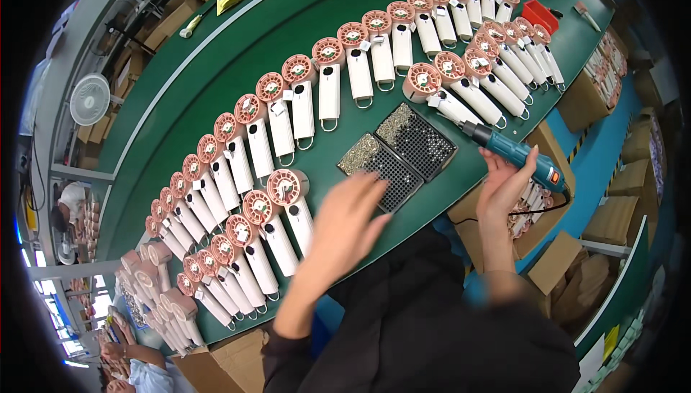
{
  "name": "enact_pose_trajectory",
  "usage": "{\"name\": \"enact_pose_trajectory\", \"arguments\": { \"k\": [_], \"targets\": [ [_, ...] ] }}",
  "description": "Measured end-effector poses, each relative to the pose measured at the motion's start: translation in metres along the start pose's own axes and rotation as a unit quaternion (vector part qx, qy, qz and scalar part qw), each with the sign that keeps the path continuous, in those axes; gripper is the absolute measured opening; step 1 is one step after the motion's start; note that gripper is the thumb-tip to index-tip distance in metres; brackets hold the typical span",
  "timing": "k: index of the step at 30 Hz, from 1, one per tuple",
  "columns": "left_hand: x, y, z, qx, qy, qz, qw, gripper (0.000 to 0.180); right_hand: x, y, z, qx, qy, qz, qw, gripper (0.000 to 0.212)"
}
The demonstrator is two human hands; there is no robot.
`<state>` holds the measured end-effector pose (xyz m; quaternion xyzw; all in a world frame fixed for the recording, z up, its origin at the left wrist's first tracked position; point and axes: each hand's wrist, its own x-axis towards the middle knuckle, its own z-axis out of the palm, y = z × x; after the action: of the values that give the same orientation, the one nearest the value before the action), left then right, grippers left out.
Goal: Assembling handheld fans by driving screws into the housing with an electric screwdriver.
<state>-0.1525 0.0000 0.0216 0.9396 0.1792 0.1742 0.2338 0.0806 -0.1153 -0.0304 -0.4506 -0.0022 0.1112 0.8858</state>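
Observation:
My right hand [502, 183] is closed around a teal electric screwdriver [515, 150], its dark nose pointing to the upper left. That nose is next to the lower end of a handheld fan [423, 80] with a round pink head and white handle. My left hand [348, 224], slightly blurred, is over the near edge of a black screw tray [394, 190], thumb apart from the fingers. I see nothing held in it. A second black tray [434, 150] adjoins on the right. Both have grids of small holes and loose small screws heaped at their far ends.
Long rows of handheld fans [330, 83] cover the green table [288, 33]. More fan parts [147, 270] are piled at the left end. A red bin [540, 16] and a brush [586, 15] are far right. Cardboard boxes [554, 155] stand beside the table. Another person's arm [137, 352] shows lower left.

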Motion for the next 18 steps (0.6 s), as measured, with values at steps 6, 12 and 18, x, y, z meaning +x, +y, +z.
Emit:
{"name": "enact_pose_trajectory", "arguments": {
  "k": [6, 12, 18],
  "targets": [
    [0.029, 0.010, 0.080, 0.062, -0.028, 0.031, 0.997, 0.056, -0.004, -0.005, -0.003, -0.012, -0.013, 0.000, 1.000, 0.046],
    [0.012, 0.008, 0.079, 0.093, -0.041, 0.009, 0.995, 0.053, -0.006, 0.000, -0.013, -0.030, 0.015, 0.030, 0.999, 0.046],
    [-0.011, 0.005, 0.066, 0.084, -0.042, -0.017, 0.995, 0.052, -0.018, 0.018, -0.008, -0.016, -0.030, 0.136, 0.990, 0.044]
  ]
}}
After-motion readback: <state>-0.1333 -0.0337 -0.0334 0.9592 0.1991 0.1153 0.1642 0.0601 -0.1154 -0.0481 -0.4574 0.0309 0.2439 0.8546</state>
